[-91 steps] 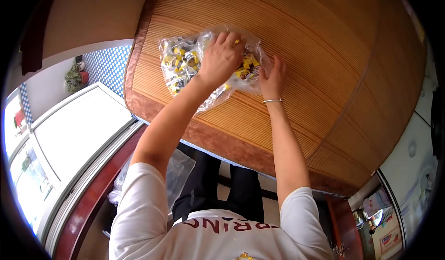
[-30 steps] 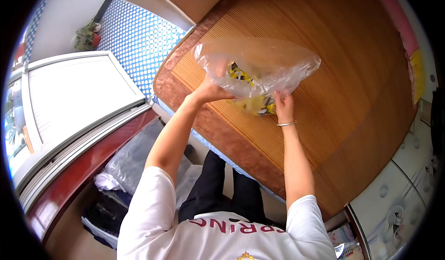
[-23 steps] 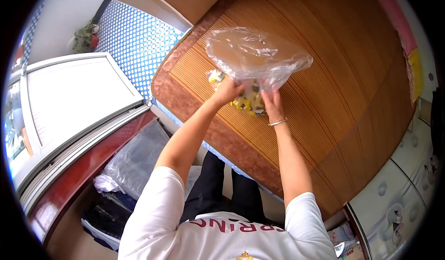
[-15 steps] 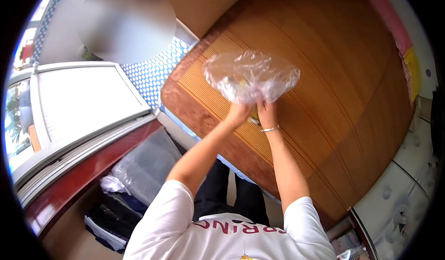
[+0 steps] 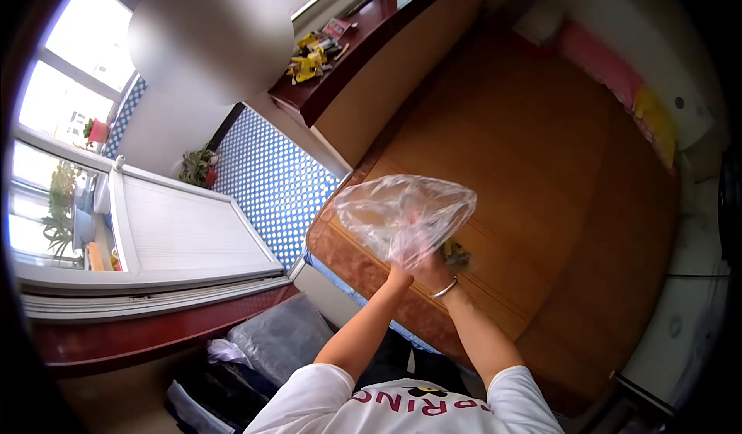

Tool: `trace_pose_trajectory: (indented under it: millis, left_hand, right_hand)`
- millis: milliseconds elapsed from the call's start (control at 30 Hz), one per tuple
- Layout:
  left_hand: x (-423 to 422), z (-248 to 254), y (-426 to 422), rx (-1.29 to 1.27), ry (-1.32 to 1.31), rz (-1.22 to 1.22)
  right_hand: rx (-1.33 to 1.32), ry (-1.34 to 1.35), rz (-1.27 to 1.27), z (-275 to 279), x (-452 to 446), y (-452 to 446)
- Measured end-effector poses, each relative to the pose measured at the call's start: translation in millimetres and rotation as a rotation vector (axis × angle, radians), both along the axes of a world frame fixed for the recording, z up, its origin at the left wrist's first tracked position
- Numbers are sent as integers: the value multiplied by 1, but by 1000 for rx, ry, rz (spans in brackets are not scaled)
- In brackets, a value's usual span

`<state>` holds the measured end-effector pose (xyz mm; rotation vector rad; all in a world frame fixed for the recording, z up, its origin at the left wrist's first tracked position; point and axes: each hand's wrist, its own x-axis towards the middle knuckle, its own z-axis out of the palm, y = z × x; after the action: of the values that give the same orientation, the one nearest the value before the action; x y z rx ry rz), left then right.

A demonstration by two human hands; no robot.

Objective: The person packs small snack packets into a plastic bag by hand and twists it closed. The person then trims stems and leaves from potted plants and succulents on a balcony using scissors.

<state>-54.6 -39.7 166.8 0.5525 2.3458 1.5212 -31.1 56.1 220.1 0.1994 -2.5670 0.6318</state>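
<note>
A clear plastic bag is spread wide above the brown striped mat. At the bag's lower end, my left hand is closed on the gathered plastic. My right hand, with a bracelet on its wrist, is closed on the bag beside it; its fingers are partly hidden by crinkled plastic and blur. Just past the right hand shows a small yellow and dark packet-like thing, too blurred to name. I cannot tell whether it touches that hand.
Several yellow packets lie on a dark red ledge beyond the mat. To the left are a white sliding panel and a blue dotted floor. A clear-wrapped bundle sits by my left elbow. Pink bedding lines the far right.
My view has swung up and left, bringing the ledge with packets into sight. Both hands still hold the bag. The yellow packet-like thing now shows right of my right hand instead of between the hands.
</note>
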Motion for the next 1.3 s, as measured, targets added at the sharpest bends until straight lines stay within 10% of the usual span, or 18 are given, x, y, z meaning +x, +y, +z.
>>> trace_pose_trajectory:
  millis: [100,233,333,433,467,767,900,1033,1300]
  left_hand:
    - [14,20,-2,117,-103,-21]
    - [29,87,28,460,-217,-33]
    - [0,-13,7,501,-668,-377]
    - [12,127,12,484,-685,-483]
    - [20,159,21,441,-664,-504]
    - [45,180,68,26,-127,-535]
    - [45,216,70,-147,750,-635]
    - [30,233,80,-505,799,-588]
    - [44,284,125,71,671,-758]
  right_hand:
    - [-478,-9,-44,61,14,2]
    - [-315,-334,-295,130,13,23]
    - [-570,-49,-304,84,10,30]
    - [-1481,-87,-370,119,14,52]
    - [-1520,218,-396,130,14,49]
    - [-2034,188,-368,166,100,108]
    - [-1731,248,-553,169,154,138]
    - [-1669,146,-663,164,204,129]
    - [-2739,37,96,120,225,20]
